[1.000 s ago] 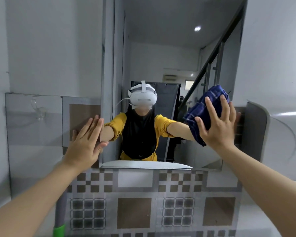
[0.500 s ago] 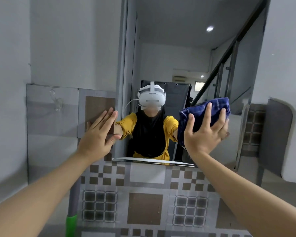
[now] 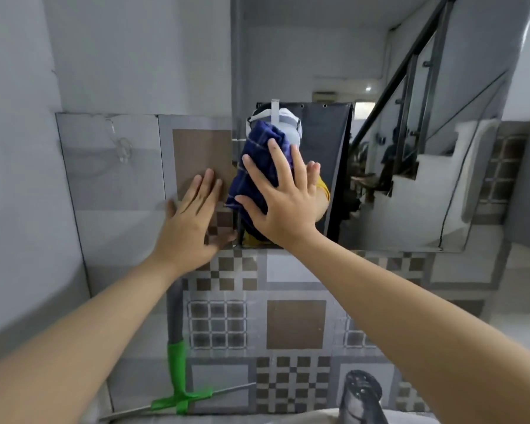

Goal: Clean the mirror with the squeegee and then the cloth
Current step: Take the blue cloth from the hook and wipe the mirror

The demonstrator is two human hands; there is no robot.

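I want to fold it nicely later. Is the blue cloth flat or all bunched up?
Bunched up. The blue checked cloth shows thick folds and creases, crumpled under the right hand, whose straight fingers press it against the mirror.

Plain grey wall [image 3: 141,50] fills 10 to 12 o'clock. Patterned grey and brown checked tiles [image 3: 294,328] cover the wall toward 6 o'clock.

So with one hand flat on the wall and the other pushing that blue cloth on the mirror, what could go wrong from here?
1. The right hand presses the blue cloth with straight fingers rather than gripping it, so the bunched cloth could slip and fall.
2. Bare fingertips reach past the cloth, so they may smear the mirror.
3. The squeegee leans against the tiled wall below, so a dropped cloth or a knock might topple it.
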